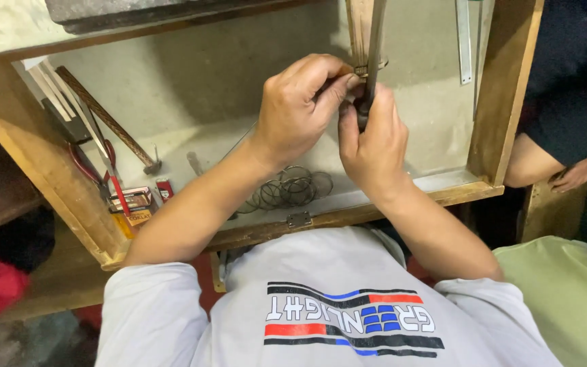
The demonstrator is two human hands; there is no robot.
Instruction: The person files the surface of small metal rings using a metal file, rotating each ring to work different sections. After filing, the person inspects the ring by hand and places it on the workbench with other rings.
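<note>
Hands raised above wooden tray (69, 197): left hand (300, 109) pinching small metal ring (363, 68), right hand (374, 139) clenched around dark tool handle (364, 109). Best kept steady, ring gripped firmly, tool tip square. Loose rings (293, 187) lying below.

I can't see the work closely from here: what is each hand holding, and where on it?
The right hand grips a dark slender tool at its lower end. The left hand pinches a small metal piece against it with its fingertips.

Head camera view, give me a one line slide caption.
Both hands, left and right, grip a dark-handled tool above wire rings.
</note>
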